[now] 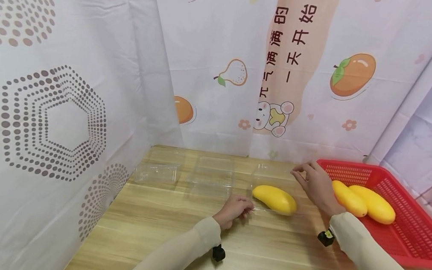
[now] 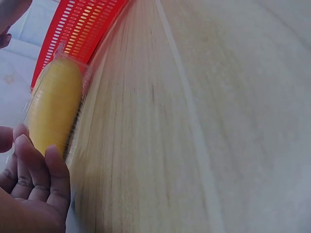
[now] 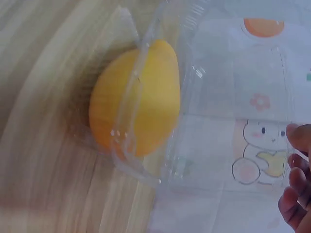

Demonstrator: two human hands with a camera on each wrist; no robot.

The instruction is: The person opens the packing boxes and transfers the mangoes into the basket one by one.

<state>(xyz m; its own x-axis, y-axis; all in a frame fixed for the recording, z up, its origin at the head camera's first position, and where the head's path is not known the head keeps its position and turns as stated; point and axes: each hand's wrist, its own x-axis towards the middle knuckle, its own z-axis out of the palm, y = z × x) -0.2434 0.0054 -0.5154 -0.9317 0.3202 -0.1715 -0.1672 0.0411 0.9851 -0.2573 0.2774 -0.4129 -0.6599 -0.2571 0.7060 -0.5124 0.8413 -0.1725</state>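
Note:
A yellow mango (image 1: 273,199) lies in a clear plastic clamshell box (image 3: 127,114) in front of me. The box's lid (image 3: 214,92) stands raised at the back, with the curtain's print showing through. My right hand (image 1: 316,186) is above the box's right side and pinches the lid's edge between thumb and fingers. At the front left corner is my left hand (image 1: 235,209), thumb and bent fingers holding the box's edge. In the left wrist view that hand's fingers (image 2: 57,172) are right at the near end of the box.
To the right stands a red perforated basket (image 1: 421,213) with two more mangoes (image 1: 373,204) in it. Two further clear boxes, one at far left (image 1: 156,173) and one in the middle (image 1: 212,175), stand along the table's back edge. A printed curtain (image 1: 225,33) hangs behind.

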